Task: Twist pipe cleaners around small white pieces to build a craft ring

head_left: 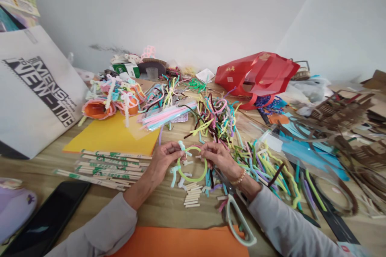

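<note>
The left hand (164, 160) and right hand (218, 158) pinch the top of a green pipe-cleaner ring (192, 181), with short cream sticks (191, 194) at six o'clock on the bench (163, 204).

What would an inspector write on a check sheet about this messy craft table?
surface: light wooden table, yellow paper sheet on it
job's things: pale green pipe-cleaner ring, short pale wooden sticks
clutter: tangled multicoloured pipe cleaners, pale green-handled scissors
grippers: left hand and right hand both pinch the ring
cables: nothing seen
surroundings: white wall, red plastic bag, white printed tote bag
</note>
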Tool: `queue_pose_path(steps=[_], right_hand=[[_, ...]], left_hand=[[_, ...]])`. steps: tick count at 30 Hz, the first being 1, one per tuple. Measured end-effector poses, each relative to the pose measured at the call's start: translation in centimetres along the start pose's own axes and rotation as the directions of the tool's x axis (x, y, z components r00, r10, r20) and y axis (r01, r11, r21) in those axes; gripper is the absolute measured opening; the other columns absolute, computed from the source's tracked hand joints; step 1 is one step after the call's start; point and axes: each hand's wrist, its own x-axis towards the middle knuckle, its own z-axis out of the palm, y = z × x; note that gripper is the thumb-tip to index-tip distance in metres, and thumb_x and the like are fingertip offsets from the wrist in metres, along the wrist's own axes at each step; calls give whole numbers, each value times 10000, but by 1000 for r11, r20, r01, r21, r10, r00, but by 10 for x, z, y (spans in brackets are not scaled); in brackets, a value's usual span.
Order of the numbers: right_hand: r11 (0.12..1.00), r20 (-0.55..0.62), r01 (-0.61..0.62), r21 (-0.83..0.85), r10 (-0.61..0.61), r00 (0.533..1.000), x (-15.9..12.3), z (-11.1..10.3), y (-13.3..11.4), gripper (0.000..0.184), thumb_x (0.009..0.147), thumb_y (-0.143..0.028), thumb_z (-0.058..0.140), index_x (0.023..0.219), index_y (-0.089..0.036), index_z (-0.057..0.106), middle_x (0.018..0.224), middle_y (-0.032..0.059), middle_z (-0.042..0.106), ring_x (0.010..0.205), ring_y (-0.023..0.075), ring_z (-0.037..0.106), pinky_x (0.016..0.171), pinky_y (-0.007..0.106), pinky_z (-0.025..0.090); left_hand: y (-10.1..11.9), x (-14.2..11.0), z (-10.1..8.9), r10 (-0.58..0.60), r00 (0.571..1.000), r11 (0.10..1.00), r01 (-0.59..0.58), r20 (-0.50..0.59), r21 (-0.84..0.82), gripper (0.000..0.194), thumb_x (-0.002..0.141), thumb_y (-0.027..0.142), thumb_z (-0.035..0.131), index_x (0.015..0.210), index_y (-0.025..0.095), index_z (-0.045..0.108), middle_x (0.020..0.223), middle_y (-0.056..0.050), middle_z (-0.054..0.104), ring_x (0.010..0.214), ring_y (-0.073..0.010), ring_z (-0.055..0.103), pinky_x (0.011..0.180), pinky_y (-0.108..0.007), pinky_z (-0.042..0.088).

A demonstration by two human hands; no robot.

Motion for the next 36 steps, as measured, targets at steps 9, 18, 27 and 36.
queue_pose_path(steps=[9,18,27,36], right_hand=[[993,-4,115,-32,-115,993,-2,2,-4,254,796,-382,611,929,-166,617,540,-52,483,421,64,353,401,195,267],[977,30,195,-89,-193,981,-8,11,-11,242,800,-406,607,822,-167,640,750,20,623,601,119,479,549,236,358],[965,42,238,-108,-235,971,-7,11,-10,173,802,-324,601,747,-161,608,725,10,589,665,132,509,651,253,390],[962,50,246,-118,-242,969,-8,11,-9,137,808,-281,590,749,-158,597,731,7,586,674,128,501,651,244,385]], left_hand=[[-3,0,0,1,997,1000,-1,71,2,193,615,207,767,751,135,648,638,-15,672,554,-120,611,556,-211,471],[1,-7,10,-18,990,1000,15,143,24,167,613,198,759,740,149,663,652,-16,685,572,-135,619,556,-222,468],[1,-9,14,-19,988,1000,17,153,17,168,601,198,770,702,142,648,623,-10,686,579,-136,635,571,-218,478],[-4,-8,13,-34,989,999,36,145,-8,172,601,187,769,708,140,643,634,-15,693,579,-140,642,571,-222,487]])
